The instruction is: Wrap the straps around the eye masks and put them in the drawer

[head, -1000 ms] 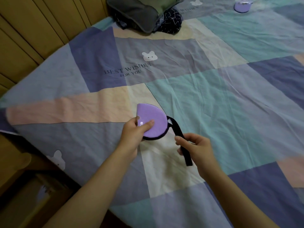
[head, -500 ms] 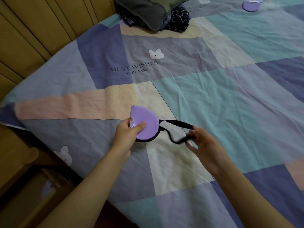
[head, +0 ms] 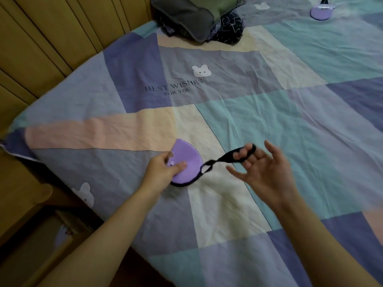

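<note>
A purple eye mask (head: 187,161), folded in half with black edging, is pinched in my left hand (head: 163,169) just above the bedsheet. Its black strap (head: 223,159) stretches to the right, twisted near the mask, and loops over the fingers of my right hand (head: 261,164), which are spread with the palm up. A second purple eye mask (head: 320,11) lies far off at the top right of the bed. An open wooden drawer (head: 39,255) sits beside the bed at the lower left, with something purple inside it.
A patchwork bedsheet (head: 269,121) in blue, teal, pink and cream covers the bed. A grey pillow (head: 186,15) and dark patterned fabric (head: 228,27) lie at the top. Wooden wall panelling (head: 51,38) runs along the left; a bedside cabinet top (head: 18,191) is beside the drawer.
My right hand has shifted from holding the hanging strap end to stretching the strap out to the right over spread fingers. The mask has stayed in my left hand, lower and nearer the sheet.
</note>
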Available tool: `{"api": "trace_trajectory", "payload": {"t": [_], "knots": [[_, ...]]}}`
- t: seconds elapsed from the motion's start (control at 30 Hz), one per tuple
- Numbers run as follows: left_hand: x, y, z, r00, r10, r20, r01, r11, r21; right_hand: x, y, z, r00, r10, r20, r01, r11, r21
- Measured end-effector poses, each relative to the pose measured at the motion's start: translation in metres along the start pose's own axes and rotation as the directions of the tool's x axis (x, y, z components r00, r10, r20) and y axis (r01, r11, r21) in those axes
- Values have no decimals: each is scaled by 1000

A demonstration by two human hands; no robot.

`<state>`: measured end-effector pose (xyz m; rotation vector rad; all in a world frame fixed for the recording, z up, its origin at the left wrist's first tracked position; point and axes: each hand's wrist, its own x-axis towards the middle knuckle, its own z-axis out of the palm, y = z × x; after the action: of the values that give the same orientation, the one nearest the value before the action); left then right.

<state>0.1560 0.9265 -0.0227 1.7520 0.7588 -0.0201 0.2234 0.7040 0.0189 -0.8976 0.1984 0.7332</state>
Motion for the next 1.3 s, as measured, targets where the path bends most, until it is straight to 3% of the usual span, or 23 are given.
{"api": "trace_trajectory", "payload": {"t": [0.03,0.07,0.17,0.23,0.3,0.47,0.63,0.73,0.87,1.03,1.17,1.23,1.3], "knots": [[-6,0,4,997,3,79,-2,1000,-8,3,2,-1,997,-57,-47,61,995,83],[-10,-1,7,990,11,141,-5,999,-44,6,7,-3,990,-100,-96,105,993,59],[-14,-1,9,975,44,217,-1,981,-192,11,27,0,940,-282,-192,207,919,-336],[-12,0,7,974,38,222,20,966,-257,8,35,3,916,-383,-120,254,785,-564],[-13,2,7,978,12,207,54,950,-309,3,37,7,928,-371,-45,261,729,-633],[-13,4,8,988,-61,145,109,928,-356,-9,44,18,984,-175,44,146,633,-760],[-20,14,9,950,20,310,30,988,-154,-16,43,27,981,-155,115,185,588,-787],[-23,22,9,922,57,384,-30,997,-77,-20,38,33,979,-156,128,198,626,-754],[-29,29,12,884,95,457,-55,993,-100,-20,40,30,980,-145,135,197,631,-750],[-29,29,16,847,23,531,104,973,-206,-12,41,21,989,-132,61,131,632,-764],[-37,27,21,903,89,420,-6,981,-195,-10,40,19,989,-134,55,131,669,-732],[-35,24,24,944,80,319,13,960,-280,-12,40,21,989,-129,70,142,723,-676],[-34,27,25,946,76,315,23,954,-299,-13,42,23,987,-117,108,159,768,-620]]}}
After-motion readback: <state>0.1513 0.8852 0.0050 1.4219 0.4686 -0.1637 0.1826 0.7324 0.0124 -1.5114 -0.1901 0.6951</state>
